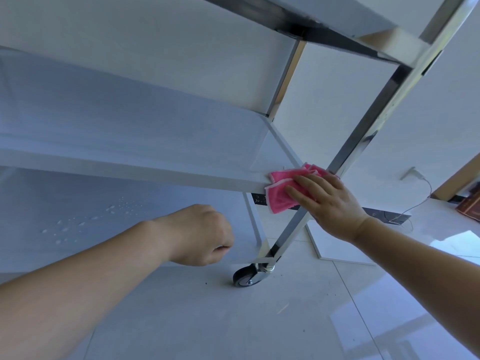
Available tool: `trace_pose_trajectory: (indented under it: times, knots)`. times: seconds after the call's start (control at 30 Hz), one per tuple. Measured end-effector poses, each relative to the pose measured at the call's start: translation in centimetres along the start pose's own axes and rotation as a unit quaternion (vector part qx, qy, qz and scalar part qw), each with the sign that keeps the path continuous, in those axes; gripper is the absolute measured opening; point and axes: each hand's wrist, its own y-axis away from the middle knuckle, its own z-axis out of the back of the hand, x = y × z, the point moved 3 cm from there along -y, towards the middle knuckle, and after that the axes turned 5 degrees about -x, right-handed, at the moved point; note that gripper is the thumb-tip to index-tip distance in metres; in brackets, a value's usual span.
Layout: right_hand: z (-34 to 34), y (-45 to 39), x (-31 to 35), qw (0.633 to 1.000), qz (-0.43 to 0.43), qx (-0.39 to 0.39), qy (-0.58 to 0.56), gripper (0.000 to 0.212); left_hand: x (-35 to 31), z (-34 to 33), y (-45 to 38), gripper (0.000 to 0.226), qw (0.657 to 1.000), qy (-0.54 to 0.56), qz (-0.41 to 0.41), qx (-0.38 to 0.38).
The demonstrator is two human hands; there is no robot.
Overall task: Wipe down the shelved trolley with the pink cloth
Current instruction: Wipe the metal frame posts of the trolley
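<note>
The right hand (327, 201) lies flat on the pink cloth (281, 194), fingers straight and together, pressing it against the front right corner of the trolley's middle shelf (145, 141). The cloth is folded over the shelf's front edge and hangs partly below it, touching the chrome front upright (368, 133) that crosses just behind the hand.

The left hand (200, 235) is held in front of the bottom shelf (109, 224), its fingers curled into a loose fist; nothing is visible in its grasp, and the fingertips are turned away from the camera.

Water droplets (85, 222) lie scattered on the bottom shelf, left of the left hand. A grey caster wheel (245, 276) stands on the floor beneath the front upright. A second chrome upright (283, 79) rises at the rear right corner of the middle shelf. The underside of the top shelf (337, 19) spans the upper edge of the view.

The floor (259, 320) is pale glossy tile with small dark specks near the wheel. Behind the trolley stands a white wall (337, 105) with a dark baseboard strip. A white cable (420, 193) runs down the wall to the floor at the right. A reddish-brown box (470, 203) sits at the far right edge.
</note>
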Motion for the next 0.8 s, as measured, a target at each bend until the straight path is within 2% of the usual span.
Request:
trace_pose_trajectory:
  times: [0.23,0.47,0.53,0.63,0.73,0.8]
  knots:
    - [1.7,-0.2,-0.5,0.999,-0.008,-0.013,-0.043,0.032,-0.2,1.3,-0.8,0.022,1.000,0.002,-0.005,-0.027]
    - [5.3,-1.3,-1.0,0.997,-0.013,-0.013,-0.072,0.030,-0.7,2.8,-1.6,0.024,0.999,0.012,0.000,-0.049]
    - [6.5,-1.7,-1.1,0.995,-0.037,-0.026,-0.085,0.029,-1.0,4.6,-2.2,0.025,0.992,0.030,0.018,-0.121]
    - [8.3,-2.7,-0.6,0.985,-0.085,-0.071,-0.132,0.024,-1.7,7.9,-3.2,0.030,0.963,0.082,0.052,-0.253]
    - [9.9,-3.8,0.4,0.975,-0.133,-0.107,-0.145,0.018,-2.4,9.3,-4.4,0.032,0.959,0.116,0.059,-0.250]
    - [10.4,-4.1,0.7,0.960,-0.205,-0.109,-0.155,0.015,-2.8,9.3,-4.8,0.027,0.959,0.148,0.058,-0.236]
